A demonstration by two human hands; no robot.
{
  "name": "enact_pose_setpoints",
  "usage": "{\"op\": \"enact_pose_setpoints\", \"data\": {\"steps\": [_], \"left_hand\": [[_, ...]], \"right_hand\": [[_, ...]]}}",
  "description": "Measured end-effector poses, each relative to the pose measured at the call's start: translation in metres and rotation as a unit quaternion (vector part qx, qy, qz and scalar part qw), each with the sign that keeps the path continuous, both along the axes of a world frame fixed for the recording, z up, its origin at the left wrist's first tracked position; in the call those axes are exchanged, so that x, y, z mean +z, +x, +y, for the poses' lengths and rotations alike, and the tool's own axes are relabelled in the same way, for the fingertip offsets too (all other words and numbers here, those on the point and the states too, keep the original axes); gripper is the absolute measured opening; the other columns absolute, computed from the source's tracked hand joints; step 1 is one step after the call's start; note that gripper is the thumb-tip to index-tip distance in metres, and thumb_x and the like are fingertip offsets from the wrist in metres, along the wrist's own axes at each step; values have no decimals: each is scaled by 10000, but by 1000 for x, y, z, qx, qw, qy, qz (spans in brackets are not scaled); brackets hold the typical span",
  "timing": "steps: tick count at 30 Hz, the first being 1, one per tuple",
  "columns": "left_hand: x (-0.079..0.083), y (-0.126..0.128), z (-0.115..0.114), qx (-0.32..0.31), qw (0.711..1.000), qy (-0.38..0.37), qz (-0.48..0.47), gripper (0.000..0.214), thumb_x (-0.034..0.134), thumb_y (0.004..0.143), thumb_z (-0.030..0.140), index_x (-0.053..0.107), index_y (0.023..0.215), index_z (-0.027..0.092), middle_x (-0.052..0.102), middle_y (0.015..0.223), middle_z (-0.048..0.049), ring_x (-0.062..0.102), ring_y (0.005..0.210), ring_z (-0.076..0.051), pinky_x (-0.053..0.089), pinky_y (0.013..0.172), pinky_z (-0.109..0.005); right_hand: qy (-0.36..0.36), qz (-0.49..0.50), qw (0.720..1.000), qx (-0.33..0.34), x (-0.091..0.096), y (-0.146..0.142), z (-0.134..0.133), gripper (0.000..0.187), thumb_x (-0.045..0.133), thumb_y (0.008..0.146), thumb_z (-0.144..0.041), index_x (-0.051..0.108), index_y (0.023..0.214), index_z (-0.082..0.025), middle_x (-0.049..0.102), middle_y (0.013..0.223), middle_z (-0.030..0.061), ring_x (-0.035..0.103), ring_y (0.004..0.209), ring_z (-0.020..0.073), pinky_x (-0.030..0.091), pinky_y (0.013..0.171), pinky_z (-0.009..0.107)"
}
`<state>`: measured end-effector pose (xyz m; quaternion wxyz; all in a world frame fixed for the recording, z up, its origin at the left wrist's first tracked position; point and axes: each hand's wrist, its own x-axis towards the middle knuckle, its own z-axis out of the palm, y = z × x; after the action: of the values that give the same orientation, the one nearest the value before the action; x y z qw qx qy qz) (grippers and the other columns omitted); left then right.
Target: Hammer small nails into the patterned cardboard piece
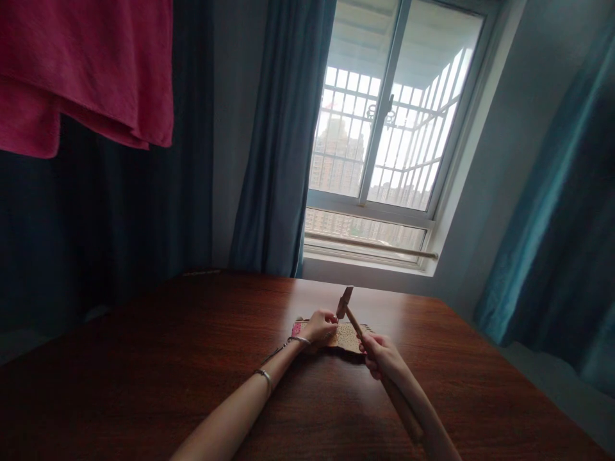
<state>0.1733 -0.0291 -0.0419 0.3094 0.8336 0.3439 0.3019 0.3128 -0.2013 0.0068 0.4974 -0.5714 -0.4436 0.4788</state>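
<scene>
Left hand [319, 328] is down at the board [353, 337], a tan, dark-speckled piece lying on the table [192, 365] in front of the person, pink at its left end. Left fingers are curled in, looks like a pinch; I can't tell if anything sits between the tips, too small from here. Right hand [384, 356] is wrapped firmly round the hammer [354, 320], handle slanting up and left, head raised just beside the left fingertips; contact or small gap, can't tell. Main risk, I'd say: a knocked finger, since head and fingertips are so close and any sideways drift of the handle would bring them together. Second: the board could skid, as the wood under it looks glossy and only the left hand is near enough to steady it. Third: the handle's tail runs back along the right forearm and could snag there, the grip being well up the shaft. Edges: the table's far edge runs beyond the board, below the window [379, 134]; the side edges are well apart from both hands. Plenty of tabletop left and right for shifting elbows, and open air above the hammer; the pink cloth [96, 70] hangs far off to the left, out of swing.
</scene>
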Motion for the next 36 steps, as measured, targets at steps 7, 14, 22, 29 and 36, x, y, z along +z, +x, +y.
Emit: {"op": "enact_pose_setpoints", "data": {"steps": [7, 14, 22, 29, 36], "left_hand": [[-2, 0, 3, -7, 1000, -4, 1, 263, 559, 648, 275, 700, 792, 107, 672, 735, -48, 561, 699, -157, 380, 613, -219], [-7, 0, 7, -24, 1000, -6, -15, 265, 555, 651, 272, 700, 787, 97, 672, 718, -51, 560, 669, -150, 372, 591, -215], [-4, -2, 5, -45, 998, -22, -38, 269, 553, 657, 282, 700, 775, 91, 662, 691, -50, 553, 647, -148, 359, 562, -214], [-3, -2, 3, -36, 999, -34, -21, 297, 545, 654, 296, 703, 800, 90, 661, 702, -44, 554, 664, -149, 370, 575, -213], [-4, -3, 5, -29, 999, -27, -14, 303, 537, 648, 291, 706, 805, 94, 672, 731, -43, 563, 681, -152, 391, 610, -218]], "right_hand": [[14, 8, 1000, -2, 0, 0, 1, 490, 554, 620, -649, 463, 720, -178, 389, 489, -85, 324, 308, 33, 237, 270, 172], [24, 16, 1000, -2, 5, -3, -2, 469, 561, 633, -627, 453, 689, -173, 415, 533, -70, 316, 305, 23, 231, 255, 165], [23, -7, 1000, 7, -2, -1, 1, 460, 522, 670, -631, 471, 705, -175, 365, 406, -93, 317, 275, 48, 252, 257, 177], [34, -21, 999, 5, -3, -2, 0, 453, 508, 683, -622, 485, 705, -170, 359, 378, -93, 315, 265, 53, 237, 249, 174], [35, -7, 999, 4, 2, -4, -1, 435, 543, 654, -601, 488, 693, -172, 370, 413, -87, 319, 278, 55, 256, 242, 181]]}}
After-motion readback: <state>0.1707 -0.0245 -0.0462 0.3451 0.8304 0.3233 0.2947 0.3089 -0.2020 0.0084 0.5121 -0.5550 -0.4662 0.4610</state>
